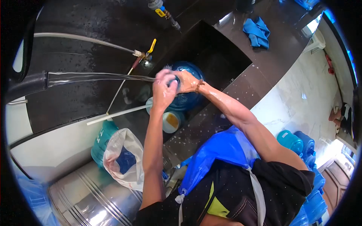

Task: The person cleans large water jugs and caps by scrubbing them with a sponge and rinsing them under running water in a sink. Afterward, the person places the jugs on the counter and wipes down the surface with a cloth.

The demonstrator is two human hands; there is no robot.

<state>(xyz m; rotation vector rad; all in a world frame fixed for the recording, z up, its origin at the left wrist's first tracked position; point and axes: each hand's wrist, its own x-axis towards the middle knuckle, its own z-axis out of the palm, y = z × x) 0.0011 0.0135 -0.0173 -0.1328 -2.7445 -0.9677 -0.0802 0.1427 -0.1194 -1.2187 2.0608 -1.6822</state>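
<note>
A round blue water jug (184, 101) sits in the dark sink, its neck toward me. My right hand (187, 81), with a bracelet at the wrist, is closed around the jug's neck. Over the mouth of the jug, my left hand (164, 90) has its fingers curled and partly blurred by motion. A small dark, bristly bit shows by its fingertips; I cannot make out what it is. From a wide black pipe (28, 86) a clear stream (98, 77), seemingly water, runs to my left hand. Both hands look wet.
A white tub (171, 122) with something yellowish inside and a pale rod (118, 115) lie near the sink's front. A yellow-handled valve (152, 46) stands behind. A blue cloth (257, 33) rests on the counter. Below are a white sack (122, 150), a metal drum (90, 194) and several blue jugs (315, 192).
</note>
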